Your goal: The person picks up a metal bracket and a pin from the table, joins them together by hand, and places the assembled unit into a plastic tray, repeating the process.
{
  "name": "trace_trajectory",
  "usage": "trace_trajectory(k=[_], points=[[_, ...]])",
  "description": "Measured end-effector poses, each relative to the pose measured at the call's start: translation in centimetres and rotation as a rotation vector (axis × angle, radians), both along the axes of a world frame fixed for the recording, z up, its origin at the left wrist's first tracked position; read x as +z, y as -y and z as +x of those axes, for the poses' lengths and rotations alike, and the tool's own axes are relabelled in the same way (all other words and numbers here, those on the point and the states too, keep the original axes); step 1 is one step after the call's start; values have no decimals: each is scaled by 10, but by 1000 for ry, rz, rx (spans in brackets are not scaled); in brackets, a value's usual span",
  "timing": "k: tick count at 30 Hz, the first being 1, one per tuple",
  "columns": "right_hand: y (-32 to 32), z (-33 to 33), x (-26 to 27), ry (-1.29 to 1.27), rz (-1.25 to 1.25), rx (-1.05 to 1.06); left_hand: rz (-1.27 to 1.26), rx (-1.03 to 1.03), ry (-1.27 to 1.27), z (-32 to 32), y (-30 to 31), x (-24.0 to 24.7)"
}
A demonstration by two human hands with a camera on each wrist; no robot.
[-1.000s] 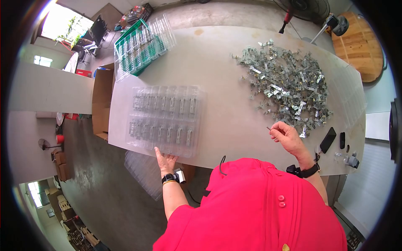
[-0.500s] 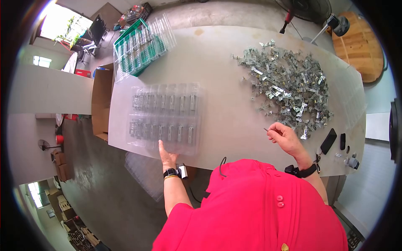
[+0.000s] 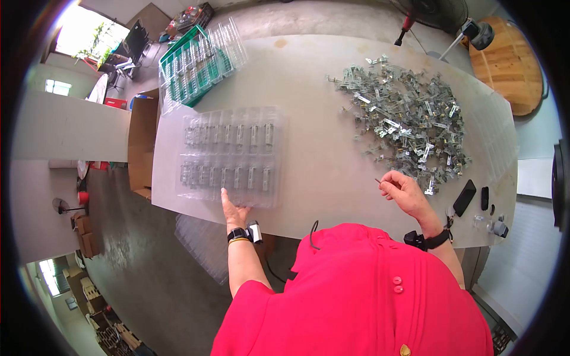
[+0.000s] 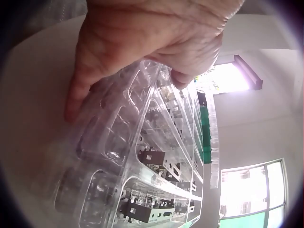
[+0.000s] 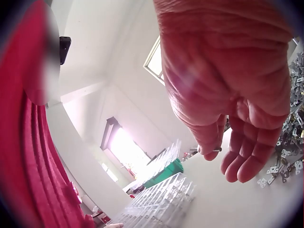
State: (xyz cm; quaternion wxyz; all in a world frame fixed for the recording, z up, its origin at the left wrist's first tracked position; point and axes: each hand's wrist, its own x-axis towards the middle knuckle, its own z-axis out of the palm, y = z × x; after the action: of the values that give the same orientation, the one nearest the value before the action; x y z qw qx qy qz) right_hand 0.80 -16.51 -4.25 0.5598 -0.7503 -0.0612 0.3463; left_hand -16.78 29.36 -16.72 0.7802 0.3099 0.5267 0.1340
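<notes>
A stack of clear plastic blister trays (image 3: 228, 155) lies on the table, its pockets holding rows of metal brackets (image 4: 150, 210). My left hand (image 3: 234, 212) is at the stack's near edge. In the left wrist view its thumb (image 4: 181, 79) lies over the top and a straight finger (image 4: 76, 100) reaches down along the side. Between thumb and fingertips, my right hand (image 3: 402, 191) pinches a small thin metal pin (image 5: 216, 150), held over the table beside a heap of loose metal brackets (image 3: 409, 118).
At the back left, more clear trays (image 3: 228, 44) rest on a green crate (image 3: 191, 89). A black phone (image 3: 465, 197) and small items lie at the right edge. Clear sheets (image 3: 199, 246) sit below the table's front edge. A cardboard box (image 3: 142, 142) stands at the left.
The tray stack has slid away from me and slightly left, with my left hand following it. My left thumb now reaches over the tray's edge. My right hand has barely moved, still pinching the pin.
</notes>
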Motion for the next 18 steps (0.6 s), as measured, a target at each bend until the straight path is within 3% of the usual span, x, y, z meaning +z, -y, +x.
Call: trace_trajectory(k=[2, 4, 5, 7, 10, 18], points=[[3, 2, -1, 5, 2, -6, -9, 3, -24, 1, 2, 8], [9, 5, -8, -42, 31, -59, 107, 70, -254, 0, 3, 18], [12, 7, -12, -42, 37, -61, 113, 68, -254, -8, -6, 8], [19, 8, -20, -73, 11, -85, 382, 20, -520, -29, -37, -16], [27, 8, -36, -116, -1, -83, 568, -38, -543, -38, -54, -7], [51, 2, -106, -297, -99, -47, 727, 40, -530, -32, -51, 7]])
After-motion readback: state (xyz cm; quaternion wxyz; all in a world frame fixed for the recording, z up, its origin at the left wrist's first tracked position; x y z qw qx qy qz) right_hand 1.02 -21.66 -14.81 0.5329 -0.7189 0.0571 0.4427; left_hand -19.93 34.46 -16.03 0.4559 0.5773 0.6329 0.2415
